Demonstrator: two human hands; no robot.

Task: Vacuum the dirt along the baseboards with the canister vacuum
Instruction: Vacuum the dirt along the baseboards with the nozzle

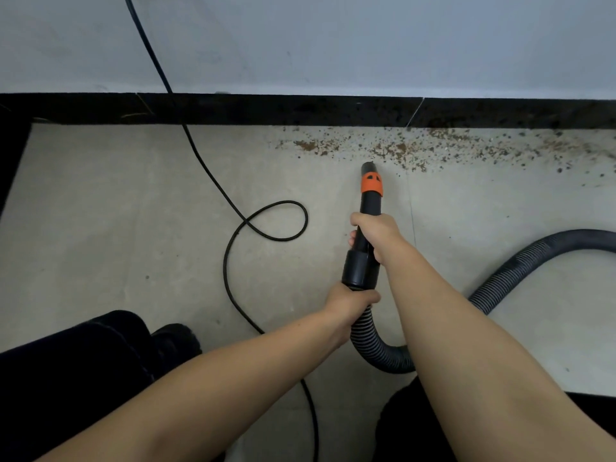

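A black vacuum nozzle (369, 195) with an orange collar points at brown dirt (433, 146) strewn along the black baseboard (266, 110).

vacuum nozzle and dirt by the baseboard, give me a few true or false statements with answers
1. Both hands hold the vacuum. True: the right hand grips the nozzle, the left hand grips the hose.
2. The nozzle has a blue band. False: the band is orange.
3. The dirt lies along the black baseboard. True.
4. The dirt lies mostly left of the nozzle tip. False: most spreads to its right.
5. A black cord loops on the floor left of the nozzle. True.
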